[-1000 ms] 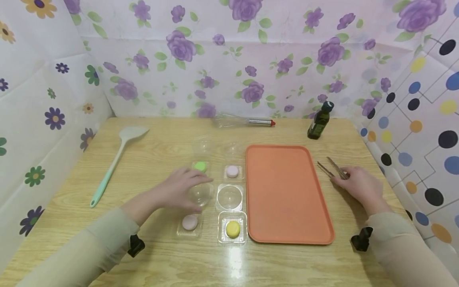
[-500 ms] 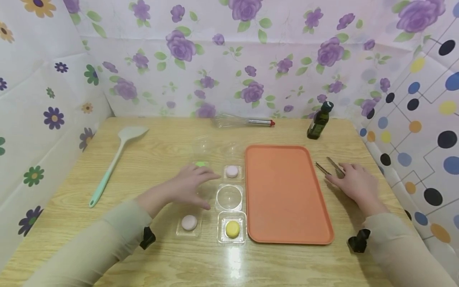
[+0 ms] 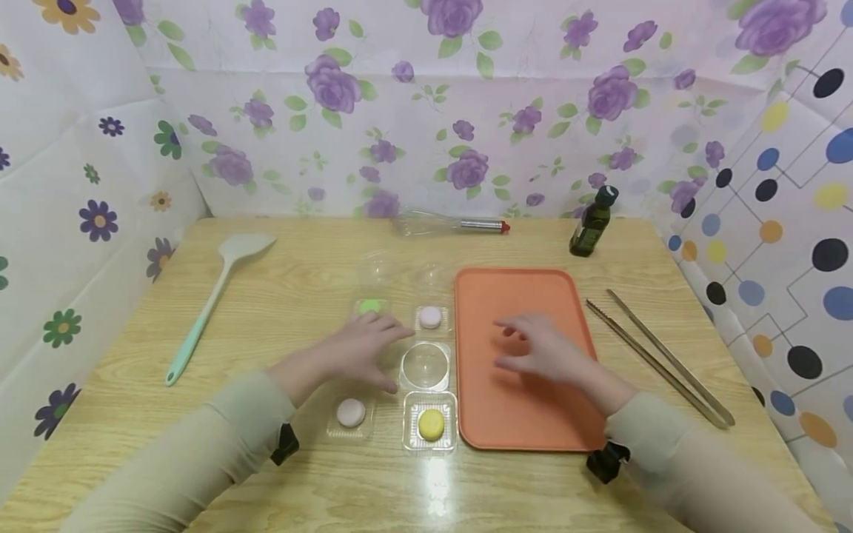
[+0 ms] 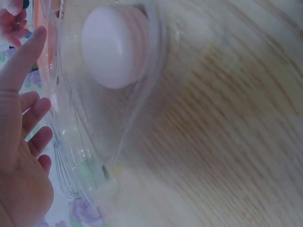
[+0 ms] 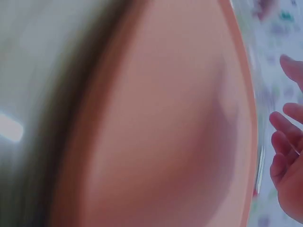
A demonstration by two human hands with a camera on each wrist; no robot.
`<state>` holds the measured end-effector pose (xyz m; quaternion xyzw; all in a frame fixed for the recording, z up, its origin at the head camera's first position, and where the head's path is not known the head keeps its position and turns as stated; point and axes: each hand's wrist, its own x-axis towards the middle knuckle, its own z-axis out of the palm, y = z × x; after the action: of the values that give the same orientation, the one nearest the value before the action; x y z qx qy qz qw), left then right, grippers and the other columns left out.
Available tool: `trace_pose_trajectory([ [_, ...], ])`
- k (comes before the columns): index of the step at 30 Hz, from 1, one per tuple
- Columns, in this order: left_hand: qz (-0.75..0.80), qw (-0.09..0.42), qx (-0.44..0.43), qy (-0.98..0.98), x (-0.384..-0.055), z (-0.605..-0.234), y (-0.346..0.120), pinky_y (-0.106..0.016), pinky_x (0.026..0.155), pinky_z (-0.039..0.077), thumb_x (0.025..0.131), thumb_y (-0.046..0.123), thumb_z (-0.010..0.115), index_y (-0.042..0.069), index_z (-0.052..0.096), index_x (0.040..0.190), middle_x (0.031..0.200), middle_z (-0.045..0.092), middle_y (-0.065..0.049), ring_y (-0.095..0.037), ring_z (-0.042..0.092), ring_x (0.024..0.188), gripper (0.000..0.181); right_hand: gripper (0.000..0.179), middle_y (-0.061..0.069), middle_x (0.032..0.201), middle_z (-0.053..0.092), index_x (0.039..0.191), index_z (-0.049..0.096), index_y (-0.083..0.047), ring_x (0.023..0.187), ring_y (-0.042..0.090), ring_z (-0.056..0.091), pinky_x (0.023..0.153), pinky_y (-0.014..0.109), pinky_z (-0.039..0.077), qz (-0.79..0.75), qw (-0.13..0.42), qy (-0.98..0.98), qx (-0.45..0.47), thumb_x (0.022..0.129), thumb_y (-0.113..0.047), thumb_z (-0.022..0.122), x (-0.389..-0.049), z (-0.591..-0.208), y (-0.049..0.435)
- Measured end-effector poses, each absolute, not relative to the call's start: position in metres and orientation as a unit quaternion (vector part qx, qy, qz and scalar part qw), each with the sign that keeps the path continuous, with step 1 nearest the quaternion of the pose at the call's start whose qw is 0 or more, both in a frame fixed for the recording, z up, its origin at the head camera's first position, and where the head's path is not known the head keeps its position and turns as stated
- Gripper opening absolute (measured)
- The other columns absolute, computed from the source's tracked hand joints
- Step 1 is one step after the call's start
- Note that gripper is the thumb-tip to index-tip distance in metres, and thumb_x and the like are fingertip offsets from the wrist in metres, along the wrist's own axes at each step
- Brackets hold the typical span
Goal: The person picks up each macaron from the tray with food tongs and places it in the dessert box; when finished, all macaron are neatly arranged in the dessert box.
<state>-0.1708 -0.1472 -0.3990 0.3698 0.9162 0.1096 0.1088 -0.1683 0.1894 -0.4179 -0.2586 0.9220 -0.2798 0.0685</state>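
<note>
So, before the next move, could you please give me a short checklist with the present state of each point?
1. Left-hand grip free: ok; fingers spread, nothing seen pinched.
2. Right-hand grip free: ok; it hangs over the tray without holding anything.
3. Tongs in hand: not ok; they lie right of the tray.
4. Yellow macaron in its clear box: ok; the round-domed lid lies behind it.
5. Spot behind the front-left pale pink macaron clear: cannot tell; the left-hand grip covers it.
</note>
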Motion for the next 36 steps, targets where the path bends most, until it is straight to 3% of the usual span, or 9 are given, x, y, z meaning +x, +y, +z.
trace_pose_trajectory([
  [5, 0.105, 0.112, 0.373, 0.915, -0.171, -0.401, -0.144, -0.043, 0.104, 0.030, 0.066, 0.051, 0.078, 0.013, 0.042, 0.140, 0.136, 0.046, -0.004, -0.024, 0.038, 0.121, 0.091, 0.067, 0.002, 0.115, 0.057, 0.133, 0.051, -0.011, 0.110, 0.022, 0.047, 0.094, 0.041, 0.039, -0.258, 0.096, 0.909, -0.312, 0.078, -0.043, 0.073, -0.165, -0.425, 0.156],
  [10, 0.090, 0.099, 0.375, 0.917, -0.171, -0.406, -0.143, -0.043, 0.104, 0.030, 0.066, 0.050, 0.078, 0.014, 0.042, 0.140, 0.135, 0.047, -0.003, -0.023, 0.038, 0.121, 0.090, 0.067, 0.005, 0.119, 0.055, 0.132, 0.052, -0.011, 0.109, 0.022, 0.046, 0.092, 0.040, 0.041, -0.252, 0.099, 0.902, -0.336, 0.077, -0.042, 0.074, -0.165, -0.430, 0.137],
  [18, 0.094, 0.097, 0.366, 0.921, -0.170, -0.410, -0.142, -0.040, 0.104, 0.030, 0.069, 0.047, 0.077, 0.014, 0.042, 0.140, 0.135, 0.046, -0.001, -0.020, 0.037, 0.119, 0.086, 0.072, 0.007, 0.121, 0.054, 0.134, 0.050, -0.007, 0.112, 0.026, 0.045, 0.095, 0.041, 0.039, -0.241, 0.098, 0.906, -0.335, 0.075, -0.041, 0.075, -0.163, -0.429, 0.125],
  [30, 0.125, 0.097, 0.344, 0.926, -0.168, -0.406, -0.139, -0.046, 0.106, 0.028, 0.071, 0.051, 0.075, 0.010, 0.044, 0.139, 0.136, 0.047, -0.006, -0.024, 0.038, 0.122, 0.085, 0.086, 0.005, 0.117, 0.054, 0.137, 0.042, -0.001, 0.110, 0.024, 0.045, 0.096, 0.040, 0.038, -0.266, 0.097, 0.905, -0.317, 0.072, -0.044, 0.077, -0.163, -0.430, 0.119],
  [36, 0.164, 0.074, 0.344, 0.922, -0.168, -0.403, -0.139, -0.047, 0.104, 0.030, 0.069, 0.049, 0.077, 0.011, 0.044, 0.138, 0.134, 0.048, -0.005, -0.024, 0.039, 0.122, 0.086, 0.093, 0.004, 0.123, 0.050, 0.141, 0.034, -0.002, 0.111, 0.022, 0.043, 0.095, 0.040, 0.039, -0.315, 0.109, 0.892, -0.304, 0.071, -0.041, 0.079, -0.163, -0.431, 0.117],
])
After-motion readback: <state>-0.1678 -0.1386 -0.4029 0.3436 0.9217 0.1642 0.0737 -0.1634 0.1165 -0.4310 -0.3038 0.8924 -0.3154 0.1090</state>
